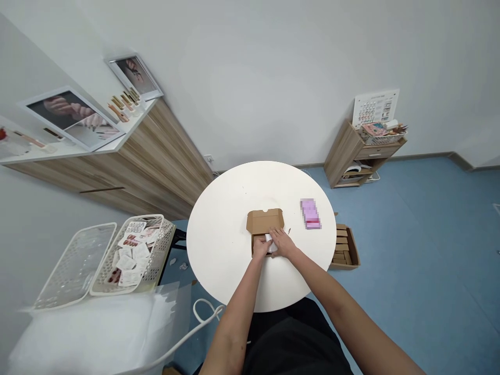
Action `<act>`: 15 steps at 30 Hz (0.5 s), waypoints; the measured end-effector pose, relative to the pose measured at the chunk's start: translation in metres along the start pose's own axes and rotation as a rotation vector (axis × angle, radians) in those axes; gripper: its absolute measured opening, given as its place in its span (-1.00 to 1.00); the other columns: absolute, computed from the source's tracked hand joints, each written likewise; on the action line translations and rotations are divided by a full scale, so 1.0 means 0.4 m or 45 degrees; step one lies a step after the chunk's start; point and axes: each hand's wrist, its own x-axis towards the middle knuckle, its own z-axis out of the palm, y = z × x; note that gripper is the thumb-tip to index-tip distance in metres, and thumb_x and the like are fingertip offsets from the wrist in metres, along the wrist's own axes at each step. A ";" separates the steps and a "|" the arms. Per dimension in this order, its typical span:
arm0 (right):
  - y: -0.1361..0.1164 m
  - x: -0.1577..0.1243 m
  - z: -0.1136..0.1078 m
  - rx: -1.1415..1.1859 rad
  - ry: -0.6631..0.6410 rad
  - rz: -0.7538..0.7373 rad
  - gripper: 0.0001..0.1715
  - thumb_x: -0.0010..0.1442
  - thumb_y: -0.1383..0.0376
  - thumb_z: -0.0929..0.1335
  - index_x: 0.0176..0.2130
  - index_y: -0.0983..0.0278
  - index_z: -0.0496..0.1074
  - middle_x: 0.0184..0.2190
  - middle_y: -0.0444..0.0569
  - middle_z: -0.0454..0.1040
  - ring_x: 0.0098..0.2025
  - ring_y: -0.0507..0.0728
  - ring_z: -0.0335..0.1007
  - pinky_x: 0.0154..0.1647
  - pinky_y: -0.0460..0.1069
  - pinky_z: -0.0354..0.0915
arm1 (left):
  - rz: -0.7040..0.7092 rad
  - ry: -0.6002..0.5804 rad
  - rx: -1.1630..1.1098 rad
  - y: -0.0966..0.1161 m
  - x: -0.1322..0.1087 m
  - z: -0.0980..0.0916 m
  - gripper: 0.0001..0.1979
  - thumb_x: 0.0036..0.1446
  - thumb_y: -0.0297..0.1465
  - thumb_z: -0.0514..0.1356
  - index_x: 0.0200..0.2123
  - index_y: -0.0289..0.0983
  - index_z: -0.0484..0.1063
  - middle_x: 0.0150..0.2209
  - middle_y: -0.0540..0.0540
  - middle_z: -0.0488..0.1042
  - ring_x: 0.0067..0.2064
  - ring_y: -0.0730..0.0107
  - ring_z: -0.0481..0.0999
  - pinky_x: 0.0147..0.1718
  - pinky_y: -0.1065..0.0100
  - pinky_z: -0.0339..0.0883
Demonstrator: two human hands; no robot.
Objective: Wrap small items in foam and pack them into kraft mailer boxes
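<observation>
A small brown cardboard box (pixel 265 222) lies on the round white table with its lid folded back, away from me. In the box's opening is a small white piece (pixel 272 246), perhaps folded paper or a packet; its kind is hard to make out. My left hand (pixel 260 247) is inside the box's left part, with fingers closed at the white piece's edge. Across the right side of the box, my right hand (pixel 283 243) rests on the white piece, its fingers stretched out. Both hands hide much of the box's inside.
On the table's right lies a pixelated purple item (pixel 310 213). The round table's rim (pixel 211 271) curves around the work. A carton of brown boxes (pixel 344 247) stands at the right, a white basket of packets (pixel 133 255) at the left, with a white bag (pixel 86 328) nearer me.
</observation>
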 end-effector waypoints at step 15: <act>0.006 0.002 0.010 -0.056 0.053 -0.069 0.36 -0.24 0.04 0.57 0.34 0.41 -0.02 0.33 0.33 0.07 0.37 0.42 -0.08 0.37 0.23 -0.15 | 0.524 0.122 0.315 -0.023 -0.023 -0.026 -0.69 0.05 -0.55 0.17 -0.09 -0.29 0.34 -0.03 -0.22 0.38 0.05 0.12 0.39 0.00 0.17 0.26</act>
